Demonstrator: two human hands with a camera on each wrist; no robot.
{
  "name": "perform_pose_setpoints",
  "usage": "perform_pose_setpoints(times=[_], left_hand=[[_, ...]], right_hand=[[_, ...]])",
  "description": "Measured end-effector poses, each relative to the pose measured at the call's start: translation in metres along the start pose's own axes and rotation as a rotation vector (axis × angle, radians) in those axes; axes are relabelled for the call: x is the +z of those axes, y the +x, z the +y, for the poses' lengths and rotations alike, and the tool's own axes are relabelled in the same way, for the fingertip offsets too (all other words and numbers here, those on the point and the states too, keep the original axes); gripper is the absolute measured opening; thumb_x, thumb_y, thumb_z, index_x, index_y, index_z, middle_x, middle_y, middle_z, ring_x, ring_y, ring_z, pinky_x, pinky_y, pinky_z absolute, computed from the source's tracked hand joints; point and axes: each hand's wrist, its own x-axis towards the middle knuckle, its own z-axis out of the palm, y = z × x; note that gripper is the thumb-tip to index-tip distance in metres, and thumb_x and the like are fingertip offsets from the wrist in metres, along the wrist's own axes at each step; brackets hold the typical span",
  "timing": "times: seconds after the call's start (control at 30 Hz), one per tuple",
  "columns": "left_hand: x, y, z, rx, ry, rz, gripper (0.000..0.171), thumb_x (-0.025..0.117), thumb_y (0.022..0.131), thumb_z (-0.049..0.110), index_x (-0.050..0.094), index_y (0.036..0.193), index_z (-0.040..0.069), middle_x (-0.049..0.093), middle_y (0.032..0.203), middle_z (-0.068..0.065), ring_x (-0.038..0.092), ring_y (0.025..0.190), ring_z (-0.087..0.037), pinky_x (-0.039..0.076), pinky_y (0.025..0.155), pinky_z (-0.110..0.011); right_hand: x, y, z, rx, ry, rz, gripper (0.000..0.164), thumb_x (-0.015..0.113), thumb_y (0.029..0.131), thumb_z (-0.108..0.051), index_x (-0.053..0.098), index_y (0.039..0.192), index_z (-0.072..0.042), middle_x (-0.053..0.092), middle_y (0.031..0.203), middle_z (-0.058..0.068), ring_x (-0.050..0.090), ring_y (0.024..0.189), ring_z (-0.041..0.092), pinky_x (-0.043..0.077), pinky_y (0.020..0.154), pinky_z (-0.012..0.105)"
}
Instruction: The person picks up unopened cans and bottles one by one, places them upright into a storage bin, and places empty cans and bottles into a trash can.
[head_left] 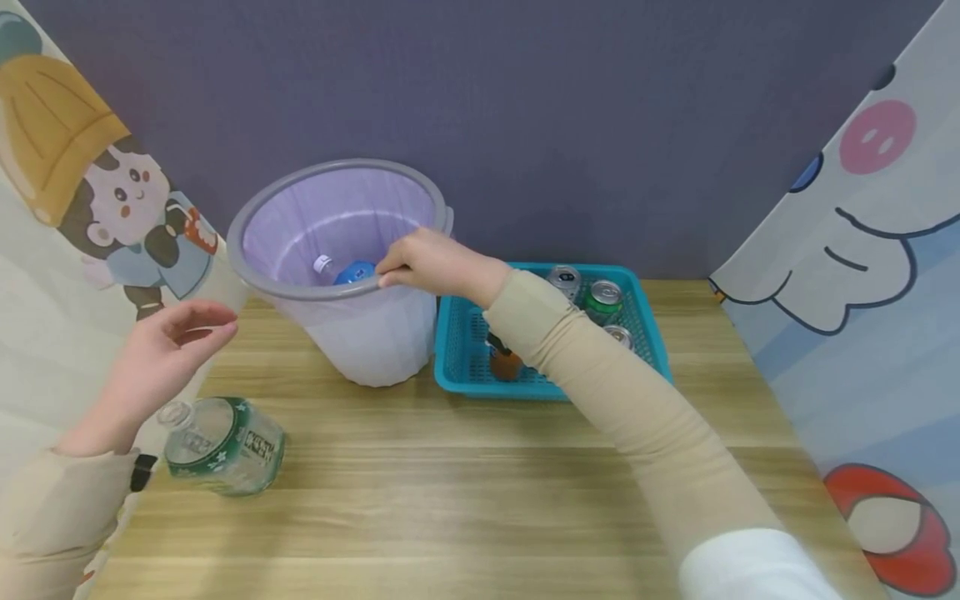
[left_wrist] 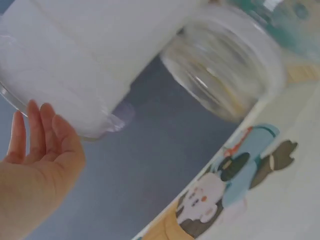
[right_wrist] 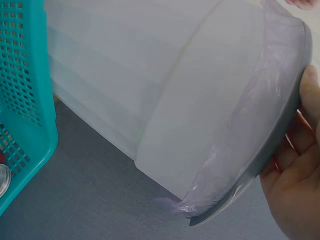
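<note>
My right hand [head_left: 427, 265] is at the near right rim of a white bin [head_left: 367, 342] with a grey rim and lilac lining. In the right wrist view its thumb lies at the rim and the fingertips are hidden behind it; I cannot tell whether it grips anything. Just beyond these fingers, a plastic bottle [head_left: 356, 272] with a blue label and pale cap shows inside the bin. My left hand [head_left: 161, 350] hovers left of the bin, fingers loosely bent and holding nothing. Below it, a large clear plastic bottle [head_left: 225, 446] with a green label stands on the table.
A teal basket [head_left: 551, 390] sits right of the bin, under my right forearm. It contains a green can [head_left: 603, 302], a silver can [head_left: 565, 280], another can and an orange-brown container [head_left: 504, 363]. A grey wall rises behind; printed curtains hang at both sides of the wooden table [head_left: 420, 500].
</note>
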Motion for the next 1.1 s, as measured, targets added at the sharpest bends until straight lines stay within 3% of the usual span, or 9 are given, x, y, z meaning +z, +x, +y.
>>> perform_pose_setpoints(times=[0.07,0.17,0.23,0.3,0.47,0.6,0.93,1.1], left_hand=[[-0.002,-0.001,-0.004,-0.025,0.057,-0.052,0.038,0.056,0.096,0.031,0.056,0.121,0.002,0.060,0.106,0.011,0.051,0.091,0.009,0.039,0.070,-0.006],[-0.005,-0.002,-0.011,-0.055,0.109,-0.140,0.045,0.053,0.096,0.036,0.052,0.126,0.002,0.058,0.120,-0.014,0.057,0.105,-0.018,0.044,0.076,-0.024],[-0.006,-0.002,-0.016,-0.061,0.131,-0.195,0.048,0.052,0.097,0.036,0.050,0.129,0.001,0.054,0.126,-0.024,0.052,0.112,-0.039,0.046,0.077,-0.035],[-0.006,-0.003,-0.021,-0.046,0.133,-0.239,0.049,0.052,0.097,0.034,0.048,0.130,-0.002,0.052,0.127,-0.029,0.046,0.115,-0.051,0.046,0.080,-0.048],[-0.007,-0.007,-0.034,-0.009,0.186,-0.332,0.056,0.057,0.095,0.031,0.044,0.131,-0.009,0.048,0.130,-0.034,0.040,0.119,-0.053,0.037,0.089,-0.062],[-0.007,-0.010,-0.042,-0.028,0.227,-0.409,0.063,0.058,0.094,0.035,0.040,0.134,-0.011,0.042,0.133,-0.038,0.038,0.120,-0.055,0.038,0.088,-0.065],[-0.011,-0.014,-0.059,-0.078,0.305,-0.459,0.071,0.061,0.091,0.040,0.039,0.134,-0.013,0.037,0.132,-0.044,0.037,0.115,-0.061,0.042,0.083,-0.066],[-0.011,-0.017,-0.069,-0.113,0.307,-0.537,0.078,0.060,0.091,0.042,0.033,0.137,-0.014,0.035,0.132,-0.045,0.038,0.114,-0.062,0.045,0.080,-0.063]], right_hand=[[0.000,0.000,-0.001,0.005,-0.001,-0.003,0.030,0.057,0.095,-0.023,0.067,0.119,-0.009,0.067,0.117,0.005,0.062,0.109,0.015,0.048,0.094,0.024],[-0.001,-0.001,-0.001,0.009,0.002,-0.005,0.030,0.057,0.094,-0.023,0.067,0.119,-0.009,0.067,0.117,0.005,0.062,0.109,0.015,0.048,0.094,0.024],[-0.001,-0.001,-0.001,0.006,0.008,-0.003,0.030,0.057,0.094,-0.023,0.067,0.119,-0.009,0.068,0.117,0.005,0.062,0.109,0.015,0.048,0.093,0.024],[-0.001,-0.001,-0.001,0.001,0.009,-0.001,0.029,0.057,0.094,-0.022,0.067,0.118,-0.009,0.068,0.117,0.005,0.062,0.108,0.015,0.048,0.093,0.023],[-0.001,0.000,-0.001,-0.008,0.001,0.002,0.029,0.057,0.095,-0.022,0.067,0.118,-0.009,0.068,0.116,0.005,0.063,0.108,0.015,0.048,0.093,0.024],[-0.001,0.000,-0.001,-0.008,0.003,0.004,0.029,0.057,0.095,-0.022,0.067,0.118,-0.009,0.068,0.116,0.005,0.062,0.108,0.015,0.048,0.092,0.024],[-0.002,-0.002,-0.003,-0.002,0.018,0.005,0.028,0.057,0.094,-0.020,0.067,0.118,-0.008,0.068,0.116,0.006,0.063,0.108,0.016,0.049,0.092,0.023],[-0.002,-0.002,-0.004,-0.002,0.024,0.006,0.028,0.058,0.094,-0.020,0.068,0.117,-0.008,0.068,0.116,0.007,0.063,0.107,0.016,0.049,0.092,0.023]])
